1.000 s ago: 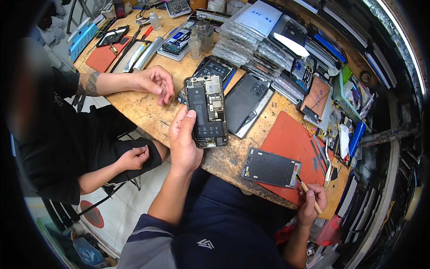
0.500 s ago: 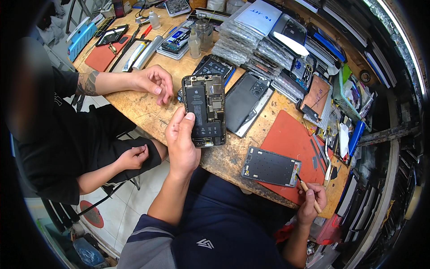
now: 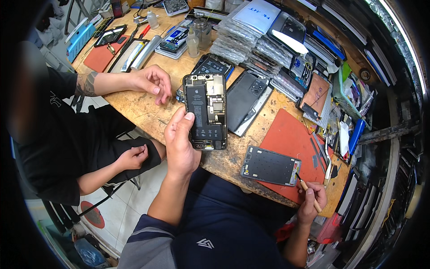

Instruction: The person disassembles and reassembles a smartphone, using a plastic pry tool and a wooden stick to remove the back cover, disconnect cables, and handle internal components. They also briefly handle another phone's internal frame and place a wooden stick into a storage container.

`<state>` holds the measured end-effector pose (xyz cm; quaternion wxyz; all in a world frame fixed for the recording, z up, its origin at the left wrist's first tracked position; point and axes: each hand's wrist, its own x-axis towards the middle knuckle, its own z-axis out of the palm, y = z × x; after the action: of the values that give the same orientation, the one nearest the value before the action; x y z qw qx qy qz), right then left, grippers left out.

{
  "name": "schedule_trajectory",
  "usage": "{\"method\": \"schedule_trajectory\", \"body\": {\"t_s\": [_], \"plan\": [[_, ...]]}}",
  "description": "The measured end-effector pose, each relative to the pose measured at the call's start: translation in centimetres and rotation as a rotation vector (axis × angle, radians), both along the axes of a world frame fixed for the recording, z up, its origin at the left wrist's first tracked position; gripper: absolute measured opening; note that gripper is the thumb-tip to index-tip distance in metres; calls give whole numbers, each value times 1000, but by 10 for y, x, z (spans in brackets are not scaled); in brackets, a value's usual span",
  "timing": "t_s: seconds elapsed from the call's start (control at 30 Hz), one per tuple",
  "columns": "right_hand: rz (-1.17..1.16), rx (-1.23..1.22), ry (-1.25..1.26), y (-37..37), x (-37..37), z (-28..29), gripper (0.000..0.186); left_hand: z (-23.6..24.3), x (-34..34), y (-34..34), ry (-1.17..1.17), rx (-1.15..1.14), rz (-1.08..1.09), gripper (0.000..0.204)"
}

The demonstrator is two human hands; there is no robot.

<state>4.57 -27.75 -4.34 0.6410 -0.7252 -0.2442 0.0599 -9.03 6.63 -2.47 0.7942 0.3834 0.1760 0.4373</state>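
Note:
My left hand (image 3: 181, 141) holds up an opened phone (image 3: 206, 112), its thumb lying over the edge near the black battery; the circuit board shows along the right side. Low on the right, my right hand (image 3: 311, 201) is closed round the wooden handle of a slim tool (image 3: 306, 187). Its dark tip is close to the lower right end of a phone frame (image 3: 271, 166); whether it touches cannot be made out. That frame, black inside, lies partly on a red-orange mat (image 3: 282, 134).
A person in black sits on the left, one hand (image 3: 154, 84) over the table edge. Behind my left hand lie a dark phone back (image 3: 248, 101) and another opened phone (image 3: 212, 67). Bubble-wrapped stacks (image 3: 233, 45), bottles (image 3: 192, 43) and a green basket (image 3: 347, 101) stand farther back.
The opened phone in my left hand has tilted slightly, and its circuit board now catches more light. My right hand and the tool stay nearly still.

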Motion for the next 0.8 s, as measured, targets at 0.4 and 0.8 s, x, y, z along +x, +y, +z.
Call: {"method": "schedule_trajectory", "body": {"t_s": [0.4, 0.8], "plan": [[0, -11, -5, 1, 0, 1, 17, 2, -2, 1, -2, -28, -12, 37], [0, 0, -8, 1, -1, 0, 18, 6, -4, -10, 120, 182, 141, 25]]}}
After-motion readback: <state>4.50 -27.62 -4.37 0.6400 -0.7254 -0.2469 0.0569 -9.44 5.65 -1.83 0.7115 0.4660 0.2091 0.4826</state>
